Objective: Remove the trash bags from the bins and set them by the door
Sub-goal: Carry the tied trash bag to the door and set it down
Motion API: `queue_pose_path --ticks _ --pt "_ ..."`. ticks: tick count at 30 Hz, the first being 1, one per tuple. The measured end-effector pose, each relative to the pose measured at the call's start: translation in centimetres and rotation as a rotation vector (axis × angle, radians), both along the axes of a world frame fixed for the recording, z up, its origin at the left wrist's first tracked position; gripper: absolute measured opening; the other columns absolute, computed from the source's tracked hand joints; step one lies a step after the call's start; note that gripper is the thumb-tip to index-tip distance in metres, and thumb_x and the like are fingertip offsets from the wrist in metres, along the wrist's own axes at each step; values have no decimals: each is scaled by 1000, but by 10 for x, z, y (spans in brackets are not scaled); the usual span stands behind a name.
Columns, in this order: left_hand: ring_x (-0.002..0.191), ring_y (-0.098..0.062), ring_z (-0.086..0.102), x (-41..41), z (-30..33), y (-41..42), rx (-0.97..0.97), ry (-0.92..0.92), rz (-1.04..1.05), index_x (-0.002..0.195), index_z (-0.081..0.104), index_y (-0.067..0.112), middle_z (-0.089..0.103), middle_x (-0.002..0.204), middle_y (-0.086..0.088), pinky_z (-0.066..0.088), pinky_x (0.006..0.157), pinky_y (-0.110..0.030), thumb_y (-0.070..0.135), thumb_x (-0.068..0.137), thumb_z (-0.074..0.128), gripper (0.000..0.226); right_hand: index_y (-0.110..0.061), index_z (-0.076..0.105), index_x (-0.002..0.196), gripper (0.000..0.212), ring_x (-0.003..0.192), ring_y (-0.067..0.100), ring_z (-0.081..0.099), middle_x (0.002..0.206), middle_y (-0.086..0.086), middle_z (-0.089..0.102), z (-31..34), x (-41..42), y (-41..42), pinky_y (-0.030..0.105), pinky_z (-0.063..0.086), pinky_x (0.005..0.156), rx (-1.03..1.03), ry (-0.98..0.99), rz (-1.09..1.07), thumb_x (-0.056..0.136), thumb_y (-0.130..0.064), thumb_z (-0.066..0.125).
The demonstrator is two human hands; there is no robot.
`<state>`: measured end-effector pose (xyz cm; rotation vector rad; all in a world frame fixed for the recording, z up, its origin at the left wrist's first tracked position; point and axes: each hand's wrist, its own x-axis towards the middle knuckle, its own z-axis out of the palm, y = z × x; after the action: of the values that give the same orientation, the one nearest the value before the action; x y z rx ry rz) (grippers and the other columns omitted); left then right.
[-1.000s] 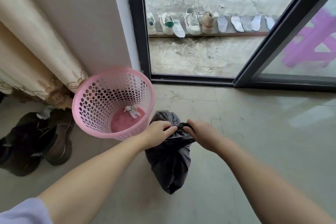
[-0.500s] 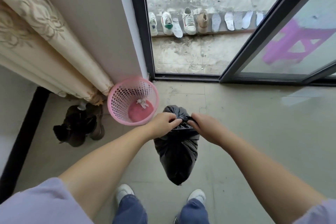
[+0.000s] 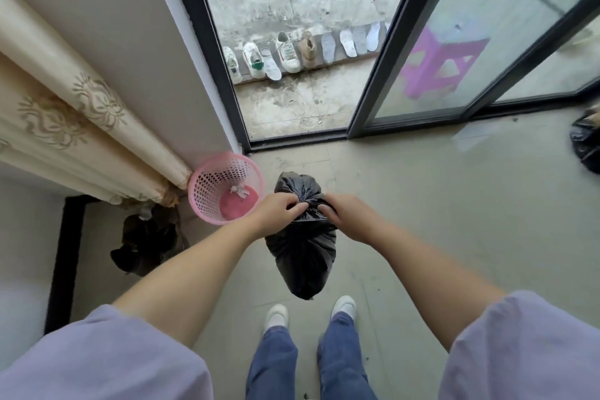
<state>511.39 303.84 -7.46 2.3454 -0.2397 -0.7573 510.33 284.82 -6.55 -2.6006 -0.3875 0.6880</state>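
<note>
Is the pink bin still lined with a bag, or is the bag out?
Out. The pink bin shows bare mesh walls and a paper scrap; both hands pinch the black bag's gathered neck beside it.

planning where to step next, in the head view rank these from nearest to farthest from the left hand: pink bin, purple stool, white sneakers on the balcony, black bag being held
1. Black bag: gripped at its neck by the left hand.
2. Pink bin: on the floor just left of that hand, against the wall.
3. White sneakers: ahead, outside on the balcony ledge.
4. Purple stool: behind the glass door, far right, about as far; too close to call.
</note>
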Motion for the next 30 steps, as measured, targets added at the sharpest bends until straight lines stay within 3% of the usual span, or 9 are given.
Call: queue_pose_path --ticks 5,8,10,14,16,20,23,30 --pt "56 -14 37 6 25 -19 40 -39 -226 67 45 11 41 59 1 27 55 -30 39 95 48 39 -8 51 86 27 78 28 54 86 9 61 27 -40 -11 37 41 68 87 -13 -279 97 -31 43" --pt "54 -11 37 4 41 -50 49 -66 -393 70 50 7 43 59 1 27 53 -26 37 95 48 39 -22 46 81 19 74 19 45 77 -5 50 41 -72 -30 29 31 67 125 -37 -432 98 -28 43" --pt "54 -9 36 -5 54 -78 38 -79 -498 69 49 7 41 59 3 26 50 -21 34 96 48 38 -28 41 73 25 73 19 46 70 -10 46 45 -96 -49 29 32 66 140 -38 -556 98 -29 43" --pt "61 -15 41 -42 61 -140 62 -79 -734 70 49 10 43 61 3 27 50 -19 32 97 47 35 -20 46 80 21 75 23 50 77 -1 52 45 -160 -87 34 37 67 136 -47 -758 97 -32 43" --pt "68 -19 46 -64 60 -171 77 -69 -844 77 56 7 49 68 -2 29 54 -25 33 97 46 34 -21 46 81 20 74 22 50 78 0 52 43 -197 -104 32 37 66 146 -49 -867 97 -33 44" --pt "67 -20 45 -123 65 -239 80 -104 -1054 77 53 8 47 66 -1 26 53 -28 33 97 46 32 -13 51 88 23 71 21 49 78 2 54 46 -279 -141 30 33 63 152 -77 -1071 98 -32 43" --pt "65 -20 45 -182 71 -297 66 -114 -1183 77 53 8 49 66 -4 28 53 -26 34 96 47 33 -8 55 95 29 76 26 55 86 10 62 48 -351 -175 34 39 65 145 -102 -1219 97 -34 43" --pt "61 -18 42 -361 99 -424 39 -188 -1486 75 49 9 43 61 1 28 55 -29 33 97 44 33 -13 49 85 29 69 25 53 77 6 58 70 -539 -253 37 40 63 121 -125 -1491 98 -37 41"
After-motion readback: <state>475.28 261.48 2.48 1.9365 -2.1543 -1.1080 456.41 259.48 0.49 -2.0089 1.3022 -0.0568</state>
